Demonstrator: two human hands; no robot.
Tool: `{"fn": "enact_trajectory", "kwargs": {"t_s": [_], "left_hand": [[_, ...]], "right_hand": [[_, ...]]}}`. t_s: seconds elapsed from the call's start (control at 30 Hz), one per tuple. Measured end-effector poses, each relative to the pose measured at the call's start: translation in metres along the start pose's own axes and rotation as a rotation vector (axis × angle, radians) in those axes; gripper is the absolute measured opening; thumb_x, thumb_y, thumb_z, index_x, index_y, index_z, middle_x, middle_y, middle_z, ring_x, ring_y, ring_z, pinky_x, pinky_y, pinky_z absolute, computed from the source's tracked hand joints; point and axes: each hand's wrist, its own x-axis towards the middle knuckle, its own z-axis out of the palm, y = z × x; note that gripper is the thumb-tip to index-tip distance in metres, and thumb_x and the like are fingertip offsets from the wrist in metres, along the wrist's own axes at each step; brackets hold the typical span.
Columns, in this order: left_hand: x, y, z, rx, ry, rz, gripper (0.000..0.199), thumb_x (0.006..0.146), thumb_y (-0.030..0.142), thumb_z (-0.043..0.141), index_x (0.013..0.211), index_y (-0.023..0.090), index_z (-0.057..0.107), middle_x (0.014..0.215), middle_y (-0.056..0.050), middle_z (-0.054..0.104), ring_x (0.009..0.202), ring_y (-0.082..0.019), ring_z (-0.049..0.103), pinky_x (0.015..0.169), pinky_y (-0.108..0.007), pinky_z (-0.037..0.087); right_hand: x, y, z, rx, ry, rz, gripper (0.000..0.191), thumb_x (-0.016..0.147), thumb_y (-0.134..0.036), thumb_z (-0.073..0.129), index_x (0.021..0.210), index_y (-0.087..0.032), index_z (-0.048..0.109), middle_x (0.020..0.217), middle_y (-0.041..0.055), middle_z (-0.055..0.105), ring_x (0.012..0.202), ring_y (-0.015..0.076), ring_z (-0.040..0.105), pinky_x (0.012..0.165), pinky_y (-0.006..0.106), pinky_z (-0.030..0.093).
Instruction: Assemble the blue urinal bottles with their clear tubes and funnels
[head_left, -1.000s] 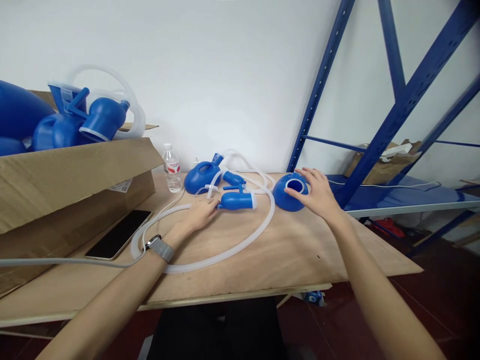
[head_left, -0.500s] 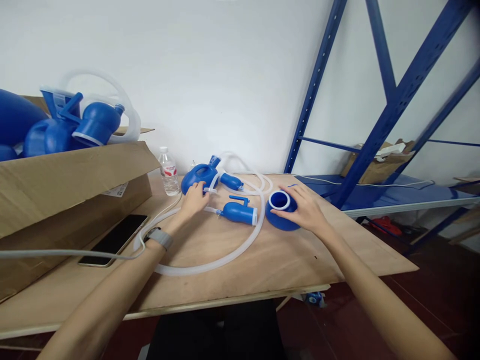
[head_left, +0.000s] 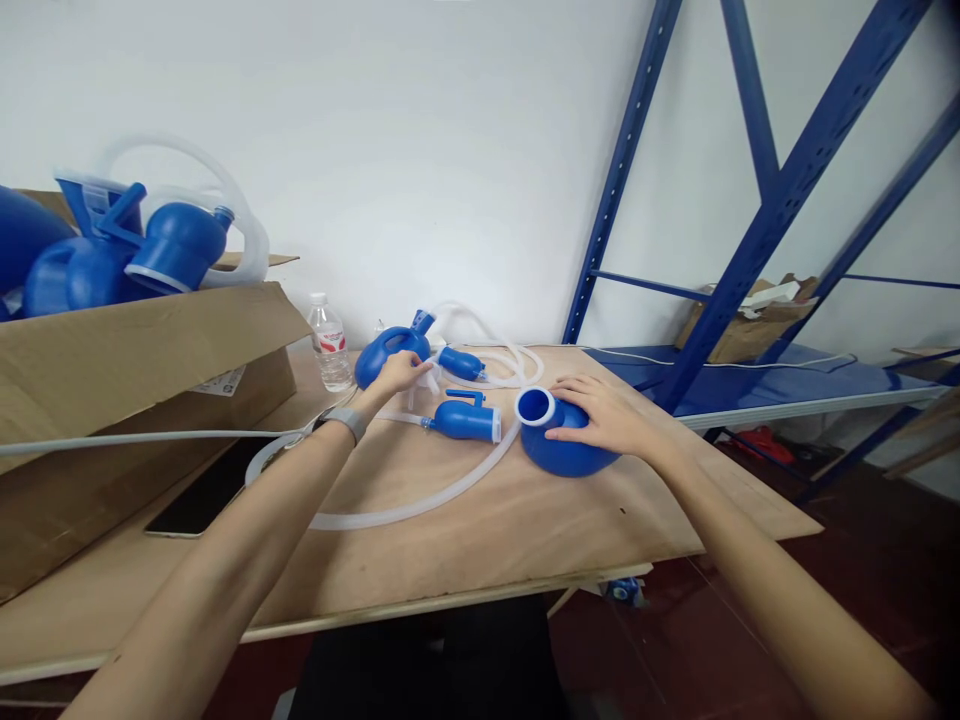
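Observation:
My right hand [head_left: 600,415] is wrapped round the side of a blue bottle [head_left: 564,455], whose white-rimmed mouth tilts toward the left. My left hand [head_left: 401,372] has its fingers closed on a small translucent white piece [head_left: 429,378], beside a blue jug with a handle [head_left: 381,350]. Between the hands lies a blue handled cup with a white rim [head_left: 466,420], joined to thin tubing. Behind it rests a smaller blue piece [head_left: 460,363]. A long translucent hose [head_left: 450,497] curves across the wooden table.
On the left stands an open cardboard box [head_left: 150,345] filled with blue containers. Near it are a water bottle [head_left: 331,345] and a black phone [head_left: 199,490]. Blue shelving [head_left: 750,395] with a small carton [head_left: 750,325] is at the right. The table's front edge [head_left: 450,600] is close.
The blue bottle under my right hand has tipped, its mouth turning left. My left hand has lifted the small translucent piece a little and moved right, its fingers closing. The view has shifted slightly.

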Motion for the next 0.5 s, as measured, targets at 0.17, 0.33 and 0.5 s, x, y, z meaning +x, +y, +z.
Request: {"fn": "enact_trajectory", "kwargs": {"t_s": [0.17,0.33,0.5], "left_hand": [[-0.020,0.039,-0.025,-0.107,0.174,0.053,0.040,0.095,0.056,0.052,0.089,0.018,0.064,0.084,-0.005,0.072,0.075,-0.018,0.065,0.066,-0.026,0.046],[-0.054,0.084,-0.022,-0.247,0.253,0.166,0.031,0.088,0.048,0.066,0.076,0.019,0.063,0.077,-0.003,0.070,0.079,-0.020,0.065,0.075,-0.029,0.048],[-0.063,0.113,-0.009,-0.162,0.274,0.149,0.024,0.092,0.039,0.060,0.088,0.017,0.068,0.088,-0.009,0.073,0.091,-0.025,0.068,0.083,-0.035,0.050]], "right_hand": [[0.007,-0.023,0.016,-0.166,0.088,0.152,0.059,0.089,-0.070,0.060,0.120,-0.022,0.074,0.122,0.0136,0.071,0.114,0.0334,0.062,0.101,0.047,0.040],[0.020,-0.053,0.020,-0.324,0.077,0.292,0.065,0.093,-0.073,0.049,0.120,-0.020,0.073,0.113,0.0165,0.071,0.108,0.0350,0.063,0.094,0.044,0.037],[0.025,-0.073,0.019,-0.388,0.053,0.345,0.065,0.096,-0.070,0.044,0.119,-0.016,0.072,0.116,0.0203,0.070,0.107,0.0358,0.062,0.094,0.044,0.035]]}}
